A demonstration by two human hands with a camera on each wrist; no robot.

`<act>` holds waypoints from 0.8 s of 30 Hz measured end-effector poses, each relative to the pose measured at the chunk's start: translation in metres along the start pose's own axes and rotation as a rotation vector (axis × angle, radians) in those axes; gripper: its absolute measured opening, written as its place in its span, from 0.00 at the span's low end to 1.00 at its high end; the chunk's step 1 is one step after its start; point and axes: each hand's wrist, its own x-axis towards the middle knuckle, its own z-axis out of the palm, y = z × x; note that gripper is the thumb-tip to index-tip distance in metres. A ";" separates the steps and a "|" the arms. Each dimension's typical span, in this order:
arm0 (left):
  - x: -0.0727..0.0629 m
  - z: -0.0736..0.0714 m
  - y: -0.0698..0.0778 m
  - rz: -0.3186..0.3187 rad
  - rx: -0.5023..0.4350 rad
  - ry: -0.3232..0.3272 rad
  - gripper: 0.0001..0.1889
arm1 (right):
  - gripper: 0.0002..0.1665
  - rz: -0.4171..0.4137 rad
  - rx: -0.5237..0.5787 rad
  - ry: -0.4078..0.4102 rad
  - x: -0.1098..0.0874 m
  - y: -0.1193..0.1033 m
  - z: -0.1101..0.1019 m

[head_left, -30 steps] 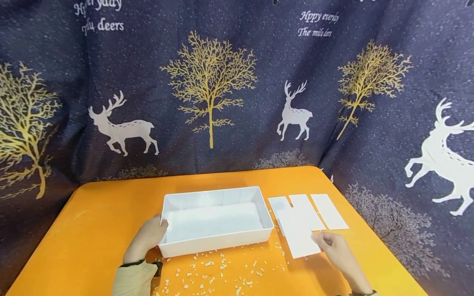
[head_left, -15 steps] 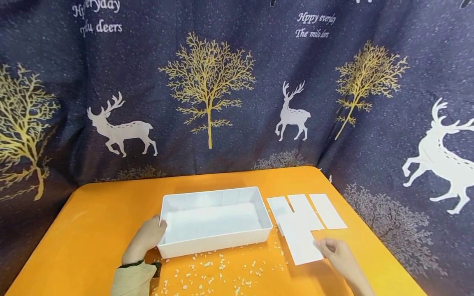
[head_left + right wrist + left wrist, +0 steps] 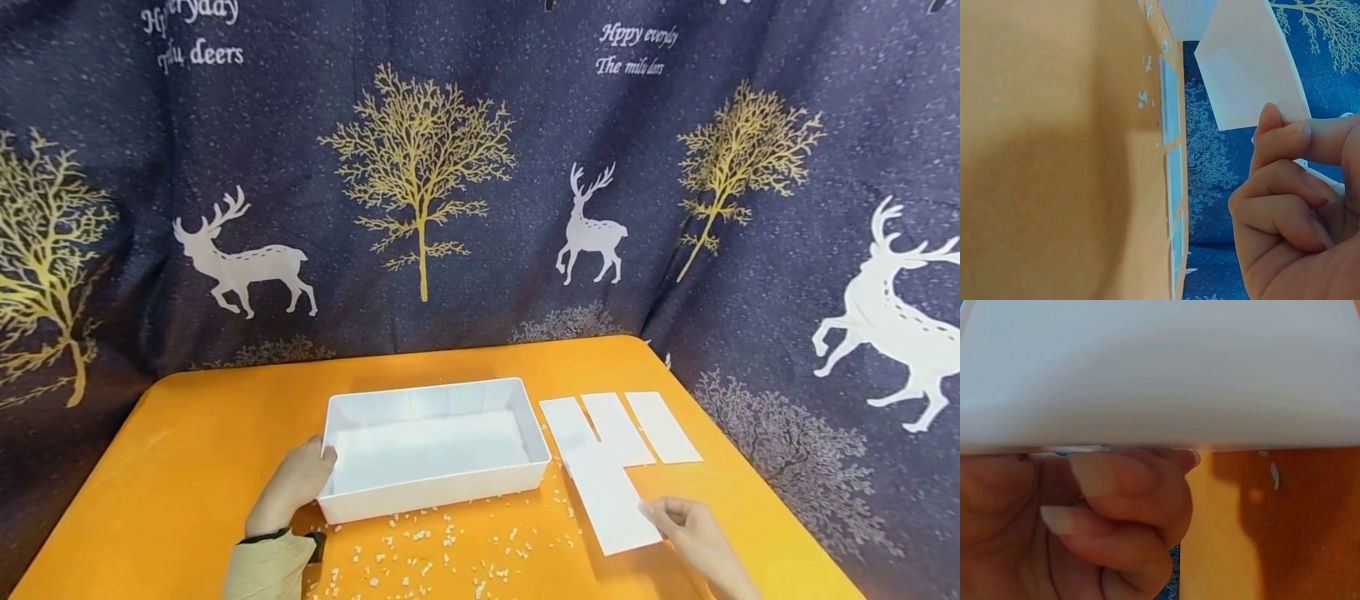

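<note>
My left hand grips the left wall of a white rectangular tray. Seen from the left wrist, curled fingers lie under the edge of the tray's side. In my right hand, thumb and forefinger pinch the corner of a thin white card, held above the table to the right of the tray. The right wrist view shows this card raised and slightly bent, the other fingers curled into the palm. Its far end overlaps the white cards behind it in the head view.
Three white cards lie in a row right of the tray: a left one, a middle one and a right one. Small pale crumbs are scattered over the orange table. A dark patterned curtain hangs behind.
My right hand has drawn the pinched card toward me and slightly right, uncovering more of the cards behind. The left hand and tray stay in place.
</note>
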 end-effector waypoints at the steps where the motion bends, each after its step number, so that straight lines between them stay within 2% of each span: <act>1: 0.000 0.000 0.000 -0.002 -0.003 -0.003 0.27 | 0.21 -0.007 -0.007 -0.007 -0.001 0.001 0.000; 18: 0.000 -0.001 0.003 -0.012 -0.001 -0.026 0.29 | 0.23 0.001 0.014 -0.058 -0.011 0.010 -0.003; 24: 0.002 0.001 0.001 -0.005 -0.005 -0.022 0.27 | 0.21 0.015 -0.027 -0.039 -0.014 0.012 -0.002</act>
